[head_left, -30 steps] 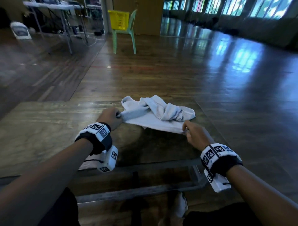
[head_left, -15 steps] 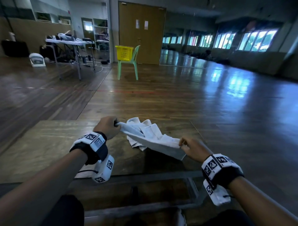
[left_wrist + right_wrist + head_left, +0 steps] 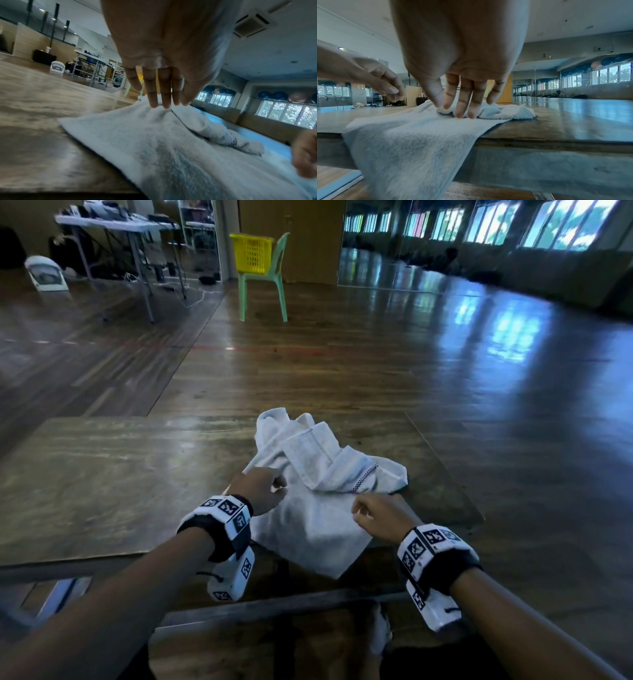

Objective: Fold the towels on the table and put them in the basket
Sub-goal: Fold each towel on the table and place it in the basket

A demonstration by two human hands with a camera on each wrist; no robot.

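A white towel point(image 3: 315, 522) lies rumpled on the wooden table point(image 3: 102, 474), its near end hanging over the front edge. My left hand point(image 3: 274, 487) is over the towel's left side; in the left wrist view its straight fingers point(image 3: 163, 100) point down and touch the cloth point(image 3: 154, 148). My right hand point(image 3: 363, 511) is at the towel's right side; in the right wrist view its fingers point(image 3: 462, 108) reach down onto the cloth point(image 3: 402, 142) beside a bunched fold. The yellow basket point(image 3: 252, 253) stands on a green chair point(image 3: 263, 289) far across the room.
Bare tabletop stretches to the left of the towel. The table's right edge point(image 3: 445, 474) is close to the towel. Wooden floor lies between the table and the chair. A folding table point(image 3: 116, 227) with gear and a white fan point(image 3: 46, 273) stand at the far left.
The towel, held up by two corners before, now lies on the table with its near end draped over the edge. Both hands let go of the corners and moved onto the cloth.
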